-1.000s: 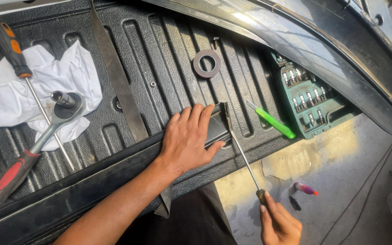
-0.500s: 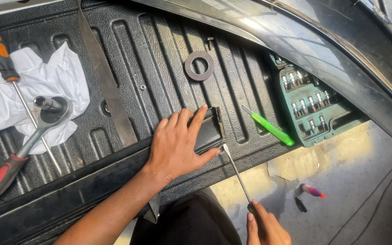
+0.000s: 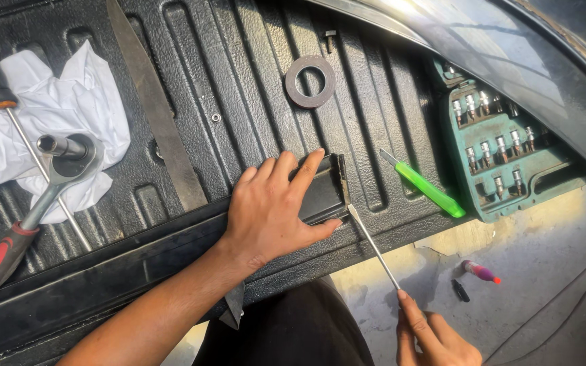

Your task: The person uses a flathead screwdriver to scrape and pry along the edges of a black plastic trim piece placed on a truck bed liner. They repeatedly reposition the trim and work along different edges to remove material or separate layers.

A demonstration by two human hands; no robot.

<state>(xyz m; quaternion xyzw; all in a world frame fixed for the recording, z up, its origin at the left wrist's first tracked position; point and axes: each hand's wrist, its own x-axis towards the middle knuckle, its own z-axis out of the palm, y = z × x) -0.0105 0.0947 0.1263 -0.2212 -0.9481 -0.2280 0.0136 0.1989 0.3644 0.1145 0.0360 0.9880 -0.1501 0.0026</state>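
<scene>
A: Black ribbed plastic is seen across the whole work surface, a liner [image 3: 252,74] on which everything is laid. What is pressed by the left hand [image 3: 272,207]?

B: A long black trim strip [image 3: 137,254] is held down flat under the open palm, fingers spread over its end near the liner's front edge. Nothing is gripped; the strip is only pinned.

A: And the right hand [image 3: 432,335]?

B: A thin metal rod [image 3: 371,237] is pinched at its lower end, and its tip is set against the end of the strip, just beside the left thumb.

A: What is found around them?

B: A green-handled tool [image 3: 423,184] is lying just right of the strip, a teal socket case [image 3: 503,159] beyond it, a dark washer [image 3: 310,81] above. To the left, a ratchet wrench [image 3: 32,210] and a screwdriver [image 3: 8,102] are resting on a white rag [image 3: 55,108].
</scene>
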